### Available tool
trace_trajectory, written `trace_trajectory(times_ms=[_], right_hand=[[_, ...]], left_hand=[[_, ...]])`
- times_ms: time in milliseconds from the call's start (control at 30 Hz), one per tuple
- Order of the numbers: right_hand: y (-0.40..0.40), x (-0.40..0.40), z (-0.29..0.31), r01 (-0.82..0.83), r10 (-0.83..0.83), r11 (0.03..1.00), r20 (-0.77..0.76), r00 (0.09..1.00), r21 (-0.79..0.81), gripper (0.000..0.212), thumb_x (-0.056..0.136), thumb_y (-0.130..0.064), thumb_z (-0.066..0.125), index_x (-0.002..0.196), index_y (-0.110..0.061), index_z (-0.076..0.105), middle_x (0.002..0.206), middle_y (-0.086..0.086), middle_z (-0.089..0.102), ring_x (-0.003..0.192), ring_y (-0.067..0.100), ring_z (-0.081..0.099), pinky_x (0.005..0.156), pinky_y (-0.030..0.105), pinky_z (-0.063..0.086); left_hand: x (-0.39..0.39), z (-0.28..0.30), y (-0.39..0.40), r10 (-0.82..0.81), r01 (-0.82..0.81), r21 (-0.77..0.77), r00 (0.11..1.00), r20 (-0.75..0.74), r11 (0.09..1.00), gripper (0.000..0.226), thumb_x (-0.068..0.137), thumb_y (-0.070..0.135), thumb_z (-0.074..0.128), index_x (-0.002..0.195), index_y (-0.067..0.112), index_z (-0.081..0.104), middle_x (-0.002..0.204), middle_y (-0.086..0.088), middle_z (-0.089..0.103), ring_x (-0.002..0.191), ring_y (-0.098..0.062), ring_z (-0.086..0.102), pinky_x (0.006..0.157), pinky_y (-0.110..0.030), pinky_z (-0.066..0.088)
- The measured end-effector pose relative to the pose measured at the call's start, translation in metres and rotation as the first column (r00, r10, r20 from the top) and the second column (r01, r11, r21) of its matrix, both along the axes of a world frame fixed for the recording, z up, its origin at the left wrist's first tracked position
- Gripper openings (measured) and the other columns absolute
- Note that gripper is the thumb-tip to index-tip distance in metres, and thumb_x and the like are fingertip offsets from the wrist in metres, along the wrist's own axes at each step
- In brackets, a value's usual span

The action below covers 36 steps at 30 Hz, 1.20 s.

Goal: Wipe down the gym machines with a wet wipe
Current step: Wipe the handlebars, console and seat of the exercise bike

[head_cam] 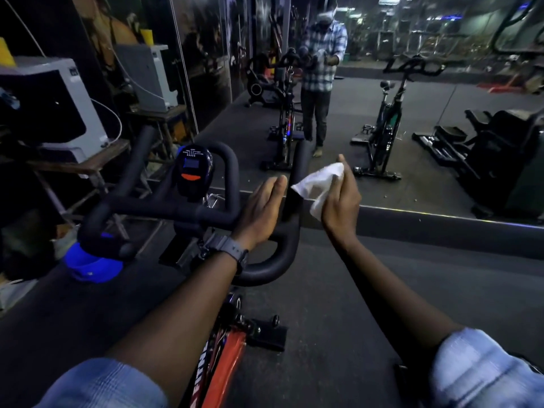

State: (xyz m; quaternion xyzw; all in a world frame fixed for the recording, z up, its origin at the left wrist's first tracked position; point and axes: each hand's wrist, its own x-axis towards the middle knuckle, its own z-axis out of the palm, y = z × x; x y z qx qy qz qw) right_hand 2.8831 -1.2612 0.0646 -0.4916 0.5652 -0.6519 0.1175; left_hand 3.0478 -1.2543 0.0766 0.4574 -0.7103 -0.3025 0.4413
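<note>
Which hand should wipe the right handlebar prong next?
Right. The right hand already pinches the wet wipe just beside the upright right prong; the left hand is flat, open, and holds nothing.

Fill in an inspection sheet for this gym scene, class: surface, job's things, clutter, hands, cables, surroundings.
Surface: dark floor.
Job's things: white wipe, crumpled; bike handlebar with console.
Clutter: blue object under the handlebar's left end; grey boxes on a wooden bench.
Hands: left hand flat, fingers straight, over the handlebar's right side; right hand holds the wipe beside the right bar.
Cables: white cable loops from the near grey box.
Surroundings: mirror ahead, reflecting bikes and a person in a checked shirt.
</note>
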Motion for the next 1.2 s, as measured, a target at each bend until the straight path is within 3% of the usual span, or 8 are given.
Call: trace_trajectory(times_ms=[67,167,433,667,833,967,1067,1200], right_hand=[[0.009,0.003,-0.008,-0.249,0.253,0.967,-0.231,0.939,0.050,0.042,0.106,-0.026,0.039,0.145,-0.014,0.045,0.150,-0.004,0.044,0.139,0.001,0.035,0.117,0.026,0.029],[0.036,0.003,-0.050,-0.494,0.557,0.821,-0.585,0.589,0.285,0.045,0.106,-0.026,0.038,0.149,-0.014,0.039,0.156,-0.004,0.035,0.149,0.010,0.020,0.122,0.033,0.019],[-0.046,-0.024,-0.032,-0.374,0.340,0.900,-0.899,0.277,0.225,0.041,0.106,-0.034,0.033,0.141,-0.022,0.051,0.150,-0.005,0.044,0.151,0.021,0.015,0.120,0.050,0.015],[-0.033,-0.005,-0.039,-0.423,0.357,0.893,-0.815,0.457,0.154,0.036,0.105,-0.027,0.036,0.124,-0.012,0.062,0.132,0.002,0.057,0.149,0.025,0.021,0.121,0.053,0.011],[-0.072,-0.037,-0.033,-0.485,0.230,0.870,-0.942,0.245,0.087,0.041,0.105,-0.028,0.036,0.126,-0.006,0.064,0.134,0.010,0.059,0.143,0.025,0.035,0.120,0.052,0.018],[-0.138,-0.036,0.015,-0.282,0.164,0.959,-0.859,0.485,0.024,0.035,0.104,-0.022,0.039,0.122,-0.007,0.064,0.125,0.009,0.063,0.140,0.028,0.039,0.118,0.051,0.023],[-0.116,-0.024,0.000,-0.331,0.273,0.942,-0.717,0.642,0.062,0.035,0.104,-0.018,0.040,0.131,-0.004,0.057,0.145,0.013,0.048,0.148,0.028,0.022,0.120,0.048,0.020],[-0.030,-0.005,-0.061,-0.542,0.461,0.836,-0.644,0.610,0.086,0.041,0.105,-0.015,0.039,0.144,-0.006,0.046,0.160,0.002,0.029,0.152,0.025,0.008,0.122,0.048,0.014]], left_hand=[[-0.009,0.002,-0.011,0.048,-0.047,0.017,0.998,-0.042,0.999,0.049,0.110,0.040,0.028,0.132,0.008,0.057,0.125,0.001,0.057,0.114,-0.001,0.046,0.092,-0.008,0.030],[-0.013,-0.012,-0.020,0.090,-0.090,0.002,0.996,-0.029,0.996,0.068,0.100,0.062,0.027,0.137,0.011,0.053,0.135,-0.002,0.057,0.122,-0.006,0.047,0.099,-0.014,0.027],[-0.014,-0.030,-0.024,0.162,-0.167,-0.047,0.982,-0.095,0.985,0.099,0.084,0.088,0.016,0.140,0.014,0.051,0.136,-0.006,0.060,0.129,-0.020,0.054,0.111,-0.044,0.041],[-0.011,-0.031,-0.026,0.189,-0.196,-0.085,0.979,-0.079,0.977,0.094,0.089,0.083,0.017,0.138,0.011,0.052,0.136,-0.006,0.059,0.130,-0.021,0.053,0.112,-0.047,0.038],[-0.018,-0.031,-0.027,0.200,-0.198,-0.129,0.980,0.003,0.972,0.079,0.095,0.072,0.021,0.132,0.013,0.057,0.130,-0.003,0.064,0.123,-0.022,0.057,0.107,-0.044,0.042],[-0.034,-0.024,-0.037,0.219,-0.210,-0.148,0.974,0.049,0.966,0.073,0.095,0.062,0.023,0.135,0.011,0.055,0.131,-0.003,0.062,0.123,-0.019,0.054,0.106,-0.031,0.038],[-0.038,-0.019,-0.049,0.259,-0.253,-0.178,0.966,0.009,0.951,0.072,0.095,0.061,0.023,0.138,0.010,0.052,0.138,-0.004,0.058,0.126,-0.011,0.049,0.102,-0.007,0.027],[-0.035,-0.025,-0.057,0.279,-0.282,-0.194,0.959,-0.044,0.940,0.085,0.093,0.076,0.019,0.142,0.013,0.048,0.137,0.002,0.056,0.128,-0.011,0.050,0.102,-0.008,0.029]])
